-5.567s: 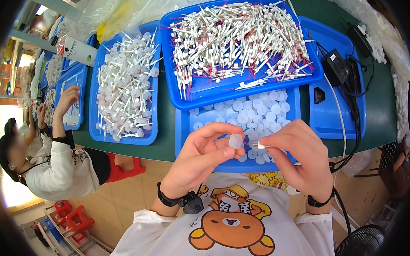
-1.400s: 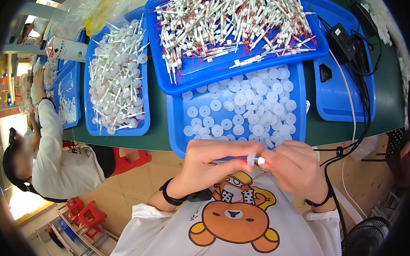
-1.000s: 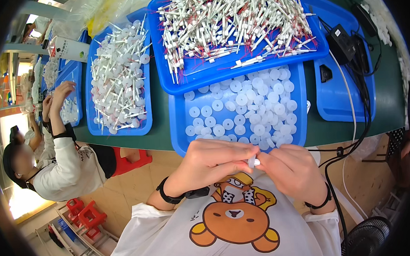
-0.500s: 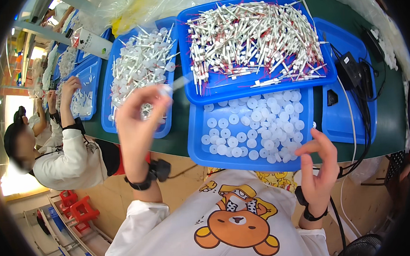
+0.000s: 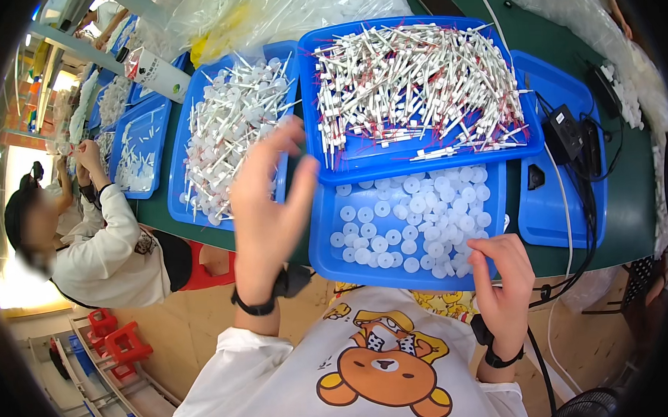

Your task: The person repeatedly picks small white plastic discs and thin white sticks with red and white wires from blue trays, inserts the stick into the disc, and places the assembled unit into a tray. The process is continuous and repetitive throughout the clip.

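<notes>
My left hand hovers between the left tray and the stacked trays, thumb and fingers apart, with nothing visible in it. Ahead of it is a blue tray heaped with thin white sticks with red threads. Partly under that one, a nearer blue tray holds loose translucent white discs with centre holes. At its lower right corner my right hand is closed in a pinch; whatever its fingertips hold is too small to make out. The left blue tray holds sticks with discs on them.
Black adapters and cables lie over a blue tray at the right. A white bottle stands far left, near clear plastic bags. A co-worker sits at the left, by red stools.
My left hand has let go of a white stick over the left tray, opened and moved right. My right hand's fingers have closed into a pinch near the disc tray's corner.
</notes>
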`<state>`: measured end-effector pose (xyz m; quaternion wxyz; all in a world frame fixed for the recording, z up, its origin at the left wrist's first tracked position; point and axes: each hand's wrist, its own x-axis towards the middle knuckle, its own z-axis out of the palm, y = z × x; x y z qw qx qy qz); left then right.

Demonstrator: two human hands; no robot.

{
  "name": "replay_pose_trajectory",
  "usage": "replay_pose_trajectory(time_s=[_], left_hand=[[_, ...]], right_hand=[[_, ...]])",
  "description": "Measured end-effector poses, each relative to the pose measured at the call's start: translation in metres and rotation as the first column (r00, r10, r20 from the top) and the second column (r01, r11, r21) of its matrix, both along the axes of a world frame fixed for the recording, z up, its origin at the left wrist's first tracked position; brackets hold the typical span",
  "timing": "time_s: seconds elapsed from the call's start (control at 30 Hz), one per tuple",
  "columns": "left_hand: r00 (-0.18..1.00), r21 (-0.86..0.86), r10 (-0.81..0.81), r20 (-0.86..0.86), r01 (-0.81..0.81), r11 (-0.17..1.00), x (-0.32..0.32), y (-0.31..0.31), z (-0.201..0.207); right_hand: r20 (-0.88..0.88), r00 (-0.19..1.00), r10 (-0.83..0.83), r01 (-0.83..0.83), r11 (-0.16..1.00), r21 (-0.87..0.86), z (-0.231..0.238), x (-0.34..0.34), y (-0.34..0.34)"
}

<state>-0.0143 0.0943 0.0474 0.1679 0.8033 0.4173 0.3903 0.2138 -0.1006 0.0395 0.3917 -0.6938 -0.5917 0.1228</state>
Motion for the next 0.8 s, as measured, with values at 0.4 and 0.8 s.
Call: replay_pose_trajectory(time_s=[0.4,0.8], left_hand=[[0.884,-0.319,-0.427,-0.192,0.355,0.879,0.041,-0.079,-0.047],[0.826,-0.397,-0.55,-0.121,0.468,0.789,0.035,-0.067,-0.044]], right_hand=[[0.387,0.922,-0.029,0.019,0.999,0.03,0.025,0.053,0.068],[0.498,0.864,0.079,-0.051,0.996,-0.07,-0.004,0.097,0.138]])
